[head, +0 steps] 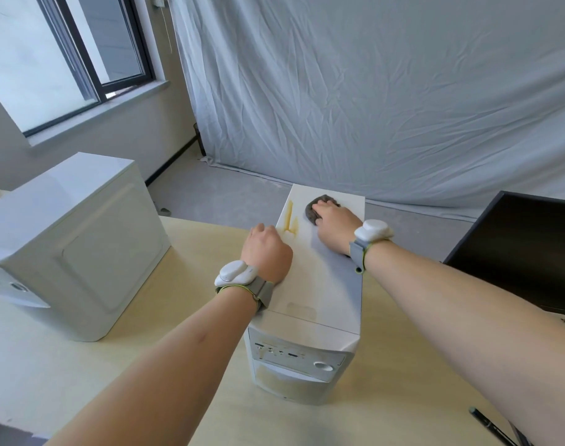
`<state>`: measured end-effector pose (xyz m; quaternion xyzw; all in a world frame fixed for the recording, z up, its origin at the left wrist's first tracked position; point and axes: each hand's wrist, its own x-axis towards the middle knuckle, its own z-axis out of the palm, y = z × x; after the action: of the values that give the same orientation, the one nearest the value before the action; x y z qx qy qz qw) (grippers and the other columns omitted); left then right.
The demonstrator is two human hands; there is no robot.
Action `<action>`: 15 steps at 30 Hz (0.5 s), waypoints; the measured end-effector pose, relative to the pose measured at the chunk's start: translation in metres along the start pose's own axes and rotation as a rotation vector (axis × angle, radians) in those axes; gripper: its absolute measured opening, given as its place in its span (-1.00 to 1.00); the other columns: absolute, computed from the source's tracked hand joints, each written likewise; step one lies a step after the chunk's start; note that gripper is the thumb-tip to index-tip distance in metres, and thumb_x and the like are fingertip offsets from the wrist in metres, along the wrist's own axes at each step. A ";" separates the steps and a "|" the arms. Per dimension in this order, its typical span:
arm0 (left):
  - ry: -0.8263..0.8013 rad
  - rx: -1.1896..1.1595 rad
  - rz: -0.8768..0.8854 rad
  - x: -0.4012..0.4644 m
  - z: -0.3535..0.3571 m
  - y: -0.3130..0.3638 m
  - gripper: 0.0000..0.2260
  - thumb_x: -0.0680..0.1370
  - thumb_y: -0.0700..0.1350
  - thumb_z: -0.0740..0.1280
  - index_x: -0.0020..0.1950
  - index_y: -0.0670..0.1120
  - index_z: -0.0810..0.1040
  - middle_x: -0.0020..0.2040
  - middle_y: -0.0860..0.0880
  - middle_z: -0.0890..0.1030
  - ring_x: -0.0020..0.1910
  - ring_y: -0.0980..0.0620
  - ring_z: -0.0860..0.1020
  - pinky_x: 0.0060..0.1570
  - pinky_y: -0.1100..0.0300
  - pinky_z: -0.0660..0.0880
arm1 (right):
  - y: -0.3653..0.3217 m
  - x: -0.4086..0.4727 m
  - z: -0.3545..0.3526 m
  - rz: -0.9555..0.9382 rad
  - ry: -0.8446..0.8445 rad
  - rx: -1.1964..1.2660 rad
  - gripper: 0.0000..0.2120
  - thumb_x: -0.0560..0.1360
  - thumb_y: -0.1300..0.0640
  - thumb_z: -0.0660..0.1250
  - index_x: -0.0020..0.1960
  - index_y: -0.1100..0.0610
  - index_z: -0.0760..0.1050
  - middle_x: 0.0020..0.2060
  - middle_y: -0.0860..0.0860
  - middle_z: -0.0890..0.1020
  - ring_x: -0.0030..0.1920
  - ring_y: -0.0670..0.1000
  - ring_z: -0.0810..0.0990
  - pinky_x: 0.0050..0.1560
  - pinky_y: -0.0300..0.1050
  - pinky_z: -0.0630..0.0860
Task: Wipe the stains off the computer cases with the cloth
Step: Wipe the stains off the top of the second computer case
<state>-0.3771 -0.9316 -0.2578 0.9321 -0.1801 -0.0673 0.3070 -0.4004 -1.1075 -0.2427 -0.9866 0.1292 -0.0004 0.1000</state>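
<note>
A: Grip first. What is recorded for the right hand (332, 217)?

B: It is laid palm-down on the grey cloth (318, 210), fingers bent over the wad, which is pressed onto the top panel of the upright computer case (326, 284) near its far end. Cloth is seen bunched beyond and left of the knuckles. Whether it is clenched or only pressed cannot be told for certain; the fingers appear curled round it.

A: And the left hand (266, 252)?

B: Rested on the top panel's left edge, about midway along. The fingers are curled down over that edge; their tips are hidden. Nothing loose is held.

A: Where is the stain (291, 222)?

B: A yellowish streak is noted on the top panel along the far-left edge, just beyond the left hand and just left of the cloth. Cloth and streak are apart, narrowly.

A: Edges and room?

B: The case is stood on the pale desk (191, 365), its front panel facing the camera. Bare panel is seen between the two hands and nearer the camera. A second case (81, 239) is placed well apart to the left. A dark monitor (519, 249) is close on the right, beside the right forearm. A pen (490, 426) is lying at the lower right.
</note>
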 end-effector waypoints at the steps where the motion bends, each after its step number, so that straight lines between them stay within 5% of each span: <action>1: -0.011 0.003 0.016 0.003 0.001 -0.001 -0.92 0.47 -0.33 0.13 -0.14 -0.19 0.37 0.02 -0.16 0.45 0.11 -0.22 0.46 -0.06 0.08 0.34 | 0.000 0.010 -0.002 0.010 -0.006 -0.002 -0.66 0.64 0.24 0.10 0.39 0.25 0.38 0.45 0.16 0.39 0.45 0.19 0.33 0.41 0.02 0.27; 9: 0.022 0.004 0.125 0.002 -0.001 -0.003 -0.93 0.43 -0.35 0.18 -0.19 -0.20 0.35 -0.03 -0.18 0.47 -0.08 -0.10 0.34 -0.17 0.12 0.16 | -0.009 0.058 -0.010 0.011 0.001 0.043 -0.59 0.68 0.22 0.07 0.50 0.21 0.33 0.50 0.14 0.35 0.48 0.17 0.32 0.42 -0.05 0.24; 15: -0.017 -0.033 0.089 0.007 0.000 -0.006 -0.71 0.42 -0.39 0.17 -0.33 -0.11 0.12 -0.13 -0.15 0.35 -0.13 -0.12 0.31 -0.22 0.10 0.10 | -0.016 0.054 -0.004 -0.068 0.021 0.162 -0.57 0.66 0.17 0.15 0.52 0.06 0.39 0.53 0.07 0.37 0.51 0.13 0.32 0.45 -0.12 0.23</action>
<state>-0.3688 -0.9296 -0.2619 0.9175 -0.2227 -0.0644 0.3233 -0.3444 -1.1068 -0.2374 -0.9790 0.0964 -0.0246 0.1778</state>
